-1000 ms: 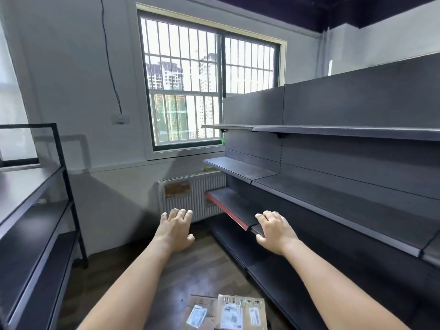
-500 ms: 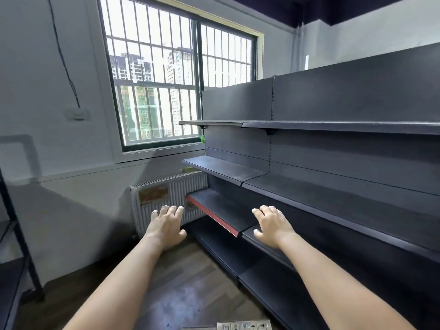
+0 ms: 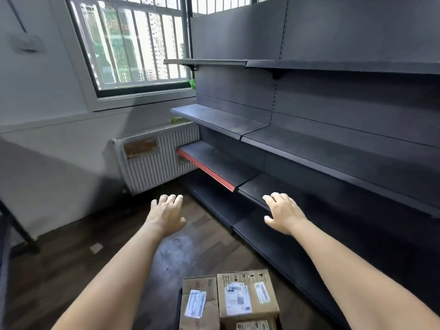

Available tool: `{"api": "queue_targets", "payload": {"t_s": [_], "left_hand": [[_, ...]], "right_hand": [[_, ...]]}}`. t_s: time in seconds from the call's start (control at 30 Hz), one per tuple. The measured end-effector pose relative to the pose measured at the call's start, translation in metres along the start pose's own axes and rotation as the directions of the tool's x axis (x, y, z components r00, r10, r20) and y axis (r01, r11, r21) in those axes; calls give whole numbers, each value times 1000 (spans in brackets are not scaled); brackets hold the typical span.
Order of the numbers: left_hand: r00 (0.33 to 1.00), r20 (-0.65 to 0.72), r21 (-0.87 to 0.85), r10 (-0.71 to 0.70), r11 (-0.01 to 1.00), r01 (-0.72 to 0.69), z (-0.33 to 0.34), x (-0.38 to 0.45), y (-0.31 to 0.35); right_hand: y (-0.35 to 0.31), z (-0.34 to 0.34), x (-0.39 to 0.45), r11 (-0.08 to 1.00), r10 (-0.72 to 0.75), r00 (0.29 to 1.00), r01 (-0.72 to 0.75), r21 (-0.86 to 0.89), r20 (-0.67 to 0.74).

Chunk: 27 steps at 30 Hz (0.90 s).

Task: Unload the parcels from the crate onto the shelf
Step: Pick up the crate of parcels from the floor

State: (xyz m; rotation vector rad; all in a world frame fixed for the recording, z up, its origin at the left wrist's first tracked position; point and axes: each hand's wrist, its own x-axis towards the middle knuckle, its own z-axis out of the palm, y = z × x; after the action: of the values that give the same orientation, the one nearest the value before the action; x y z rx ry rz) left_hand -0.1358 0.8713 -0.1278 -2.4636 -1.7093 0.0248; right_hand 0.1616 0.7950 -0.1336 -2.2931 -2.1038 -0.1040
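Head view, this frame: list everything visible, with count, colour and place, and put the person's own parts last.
parcels: at least three, brown cardboard with white labels, bottom centre, packed side by side.
crate: one, only a dark edge shows left of the parcels.
shelf unit: one, dark grey, right side, several bare tiers; one tier has a red front edge.
window: one, barred, dark frame, upper left.
radiator: one, white, below the window.
second rack: one, black, left edge, only partly in view.
floor: dark wood planks.
left hand: open, empty, above the floor.
right hand: open, empty, at the low shelf's front edge; contact unclear.
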Motion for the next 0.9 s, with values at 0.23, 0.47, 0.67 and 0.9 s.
{"api": "queue_targets", "payload": {"t_s": [0.23,0.47,0.67,0.9], "left_hand": [[996,94,-24,10,1000,-8,49,6,8],[979,202,-34,16,999,-10,104,2,25],[950,311,-62,27,998,-8,149,-7,38],[911,410,-79,34,997,-2,197,-27,56]], "right_hand": [[7,51,5,1000,2,995,-5,27,103],[24,101,-4,998,27,976,-37,40,218],[35,146,-20,996,29,953,-53,70,302],[46,195,-43,996,35,916,-67,64,400]]}}
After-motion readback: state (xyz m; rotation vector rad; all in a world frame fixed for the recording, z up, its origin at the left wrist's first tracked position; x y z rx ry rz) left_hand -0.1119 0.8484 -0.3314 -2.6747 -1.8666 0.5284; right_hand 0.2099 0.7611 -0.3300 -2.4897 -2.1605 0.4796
